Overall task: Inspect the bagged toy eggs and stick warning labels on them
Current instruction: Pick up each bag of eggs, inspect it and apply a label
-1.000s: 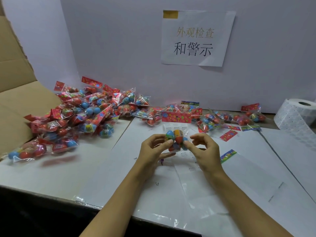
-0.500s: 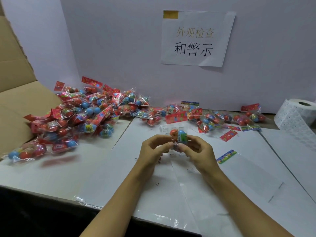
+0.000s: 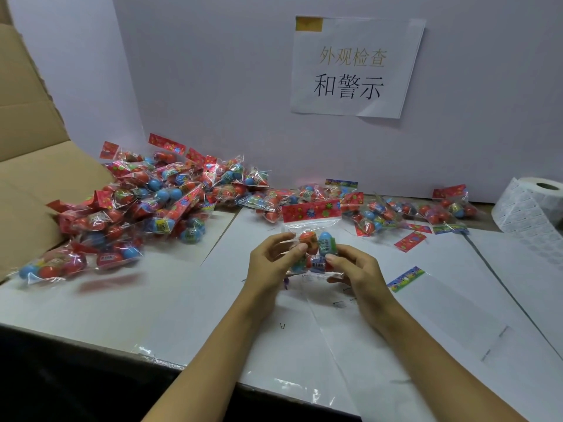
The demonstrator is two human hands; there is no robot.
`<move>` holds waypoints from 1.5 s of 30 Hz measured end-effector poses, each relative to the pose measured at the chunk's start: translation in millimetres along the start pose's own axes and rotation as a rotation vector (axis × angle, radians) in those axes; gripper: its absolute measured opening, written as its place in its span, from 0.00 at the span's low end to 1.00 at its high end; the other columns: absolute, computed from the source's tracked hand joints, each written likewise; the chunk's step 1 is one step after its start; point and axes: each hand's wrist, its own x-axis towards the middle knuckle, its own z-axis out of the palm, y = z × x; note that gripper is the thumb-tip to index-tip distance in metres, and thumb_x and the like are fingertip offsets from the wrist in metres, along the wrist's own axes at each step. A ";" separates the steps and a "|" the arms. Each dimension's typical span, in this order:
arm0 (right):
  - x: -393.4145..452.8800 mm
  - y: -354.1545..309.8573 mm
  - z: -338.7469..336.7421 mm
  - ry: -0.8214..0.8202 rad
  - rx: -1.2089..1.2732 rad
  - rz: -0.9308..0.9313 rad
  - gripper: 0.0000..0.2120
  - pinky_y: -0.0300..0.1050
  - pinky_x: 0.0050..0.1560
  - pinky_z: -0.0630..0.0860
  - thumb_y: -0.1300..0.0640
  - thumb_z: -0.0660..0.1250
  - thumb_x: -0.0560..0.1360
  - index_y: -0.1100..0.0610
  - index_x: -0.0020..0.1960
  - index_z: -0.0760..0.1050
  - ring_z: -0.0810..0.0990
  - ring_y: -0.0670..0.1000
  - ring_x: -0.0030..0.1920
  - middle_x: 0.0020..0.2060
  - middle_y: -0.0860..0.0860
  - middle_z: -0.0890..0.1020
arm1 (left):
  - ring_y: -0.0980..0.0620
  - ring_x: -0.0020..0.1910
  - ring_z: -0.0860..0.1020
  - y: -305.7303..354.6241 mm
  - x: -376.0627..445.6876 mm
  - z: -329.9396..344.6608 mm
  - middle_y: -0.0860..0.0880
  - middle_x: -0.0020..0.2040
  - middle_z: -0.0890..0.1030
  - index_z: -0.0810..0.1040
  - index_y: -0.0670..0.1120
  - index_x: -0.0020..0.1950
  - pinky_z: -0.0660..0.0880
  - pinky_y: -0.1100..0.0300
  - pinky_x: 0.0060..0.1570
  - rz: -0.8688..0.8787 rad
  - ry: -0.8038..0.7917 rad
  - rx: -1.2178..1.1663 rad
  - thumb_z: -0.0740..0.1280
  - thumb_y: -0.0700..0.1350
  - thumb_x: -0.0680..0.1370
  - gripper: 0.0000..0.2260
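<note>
Both hands hold one clear bag of toy eggs [image 3: 316, 239] upright above the table, its red header card on top. My left hand [image 3: 274, 263] pinches the bag's left side with thumb and fingers. My right hand [image 3: 356, 271] grips its right and lower side. Red and blue eggs show through the plastic, and a white label sits at the bag's bottom edge. A big pile of bagged eggs [image 3: 146, 208] lies at the left. Several more bags [image 3: 396, 213] lie along the back wall. A roll of white labels [image 3: 530, 211] stands at the far right.
An open cardboard box [image 3: 27, 178] stands at the left edge. Clear empty bags and white sheets [image 3: 426, 315] cover the table [image 3: 91, 303]. Loose header cards [image 3: 409, 240] lie right of my hands. A paper sign [image 3: 356, 65] hangs on the back wall.
The bag has turned in my hands: its red header card now stands upright and faces me, and the eggs have shifted. Both hands stayed close together at the table's middle.
</note>
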 end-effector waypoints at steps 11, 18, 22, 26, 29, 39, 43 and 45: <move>-2.1 -2.9 5.1 -0.074 -0.097 0.033 0.20 0.40 0.39 0.77 0.37 0.70 0.74 0.49 0.58 0.81 0.85 0.47 0.46 0.49 0.50 0.86 | 0.46 0.58 0.84 2.2 0.2 0.6 0.47 0.57 0.86 0.82 0.52 0.58 0.83 0.48 0.56 0.027 0.058 -0.049 0.79 0.52 0.69 0.19; -3.4 -4.3 6.1 -0.014 -0.055 0.022 0.22 0.36 0.31 0.72 0.39 0.70 0.70 0.58 0.48 0.84 0.81 0.45 0.34 0.36 0.53 0.86 | 0.43 0.56 0.85 3.9 -2.0 4.1 0.43 0.59 0.85 0.80 0.46 0.65 0.83 0.49 0.55 -0.038 -0.081 -0.106 0.81 0.52 0.67 0.29; -4.7 -5.1 5.5 0.018 -0.027 -0.004 0.19 0.35 0.32 0.73 0.39 0.70 0.70 0.55 0.46 0.84 0.81 0.44 0.34 0.37 0.53 0.86 | 0.44 0.44 0.84 5.2 -9.3 5.7 0.40 0.46 0.86 0.86 0.42 0.53 0.82 0.55 0.45 -0.068 -0.224 -0.022 0.79 0.55 0.72 0.19; -5.8 -4.6 6.6 0.010 -0.047 -0.034 0.14 0.33 0.30 0.71 0.39 0.71 0.70 0.49 0.37 0.85 0.77 0.42 0.29 0.32 0.51 0.84 | 0.45 0.39 0.83 6.9 -12.0 4.3 0.41 0.41 0.84 0.88 0.43 0.49 0.81 0.56 0.42 -0.053 -0.260 0.000 0.77 0.53 0.73 0.13; -5.0 -4.4 6.0 0.021 -0.072 -0.053 0.14 0.32 0.29 0.69 0.40 0.72 0.70 0.50 0.36 0.84 0.75 0.43 0.28 0.29 0.51 0.81 | 0.46 0.37 0.83 8.3 -12.2 4.1 0.43 0.37 0.83 0.88 0.46 0.43 0.80 0.58 0.38 -0.037 -0.247 0.006 0.77 0.52 0.72 0.10; -1.7 -10.1 4.6 -0.044 0.039 -0.125 0.14 0.37 0.34 0.72 0.45 0.71 0.72 0.55 0.40 0.87 0.78 0.50 0.31 0.30 0.55 0.83 | 0.46 0.32 0.81 14.5 -10.8 -2.0 0.41 0.37 0.82 0.86 0.41 0.44 0.79 0.60 0.33 -0.044 -0.299 -0.121 0.76 0.48 0.73 0.10; -4.2 -14.5 1.3 -0.063 0.035 -0.125 0.17 0.38 0.36 0.74 0.42 0.67 0.75 0.53 0.44 0.87 0.81 0.51 0.35 0.34 0.56 0.85 | 0.47 0.35 0.82 17.7 -11.7 -5.8 0.41 0.39 0.82 0.87 0.41 0.47 0.80 0.59 0.36 -0.040 -0.355 -0.150 0.72 0.47 0.77 0.10; -4.3 -16.5 -0.6 -0.059 0.030 -0.123 0.18 0.39 0.37 0.75 0.42 0.64 0.76 0.53 0.45 0.87 0.82 0.52 0.36 0.36 0.57 0.85 | 0.47 0.37 0.83 19.2 -12.0 -6.5 0.41 0.40 0.83 0.87 0.42 0.48 0.81 0.59 0.38 -0.039 -0.377 -0.156 0.71 0.48 0.78 0.11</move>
